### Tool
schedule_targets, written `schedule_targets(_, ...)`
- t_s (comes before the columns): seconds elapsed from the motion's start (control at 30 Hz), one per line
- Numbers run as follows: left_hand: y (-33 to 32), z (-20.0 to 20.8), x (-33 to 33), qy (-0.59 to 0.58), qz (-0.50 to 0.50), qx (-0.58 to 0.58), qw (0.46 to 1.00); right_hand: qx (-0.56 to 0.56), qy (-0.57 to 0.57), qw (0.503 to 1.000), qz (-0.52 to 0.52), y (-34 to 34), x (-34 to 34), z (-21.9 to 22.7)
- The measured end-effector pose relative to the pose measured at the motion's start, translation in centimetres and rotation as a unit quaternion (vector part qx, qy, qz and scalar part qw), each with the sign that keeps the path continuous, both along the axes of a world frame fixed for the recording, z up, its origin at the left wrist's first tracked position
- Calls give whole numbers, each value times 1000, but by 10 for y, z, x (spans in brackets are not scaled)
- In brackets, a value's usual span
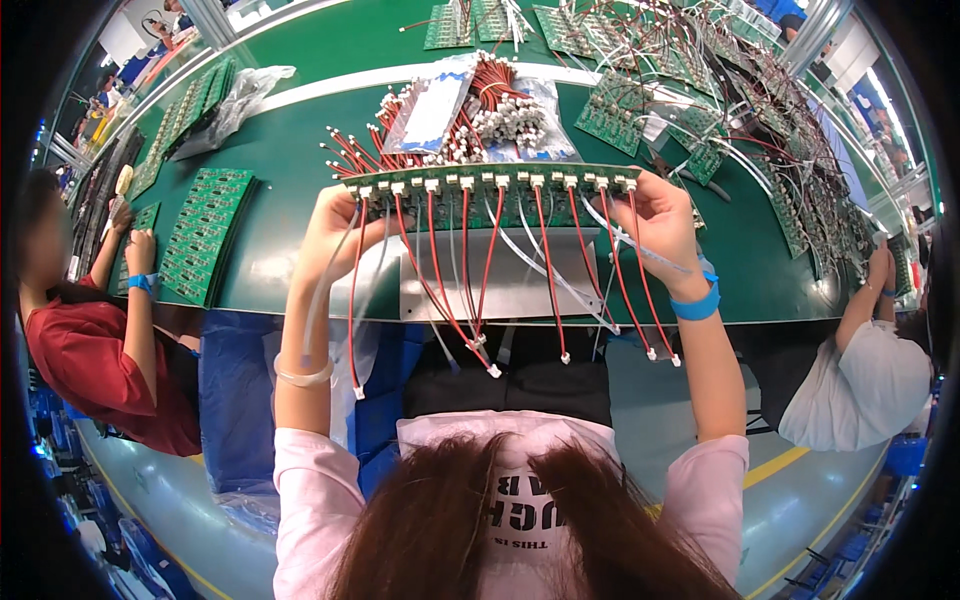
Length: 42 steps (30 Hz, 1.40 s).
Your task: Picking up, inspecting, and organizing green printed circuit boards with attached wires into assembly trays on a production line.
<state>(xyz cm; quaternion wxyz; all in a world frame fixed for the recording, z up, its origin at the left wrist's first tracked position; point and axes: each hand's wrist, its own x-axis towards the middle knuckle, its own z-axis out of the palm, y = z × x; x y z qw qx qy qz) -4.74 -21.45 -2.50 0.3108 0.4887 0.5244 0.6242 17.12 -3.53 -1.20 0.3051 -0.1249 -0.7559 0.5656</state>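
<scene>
A long green circuit board panel is held up level between my two hands, above the near table edge. My left hand grips its left end, and my right hand grips its right end. White connectors line the panel's upper edge. Red-and-black cables and whitish cables hang from them, with small white plugs at their lower ends. Behind the panel's lower part lies a grey metal plate on the table. My fingers behind the panel are partly hidden.
Beyond the panel lies a heap of red cable bundles with plastic bags. Stacked green boards stand at left. Wired boards pile up at right. Co-workers sit on both sides, one in a red shirt, one in a white shirt.
</scene>
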Motion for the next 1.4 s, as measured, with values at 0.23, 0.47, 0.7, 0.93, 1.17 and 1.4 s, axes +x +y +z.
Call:
schedule_targets(0.23, -3, 11, 5, 311, 66, -24, 948, 202, -129, 970, 50, 6, 7, 22)
schedule_targets(0.47, -11, 6, 10, 451, 54, 75, 888, 415, 3, 910, 20, -3, 15, 3)
schedule_targets(0.7, -14, -6, 9, 592, 16, 183, 785, 547, 36, 834, 60, -12, 22, -10)
schedule_targets(0.93, 6, 18, -5, 387, 93, 93, 913, 339, -39, 940, -18, -5, 11, 11)
schedule_targets(1.17, 38, 32, 27, -102, -50, 18, 993, -240, 71, 966, -64, -3, -3, 8)
schedule_targets(1.4, 48, 30, 54, -128, -2, 12, 992, -372, 82, 924, -31, -19, 3, 5)
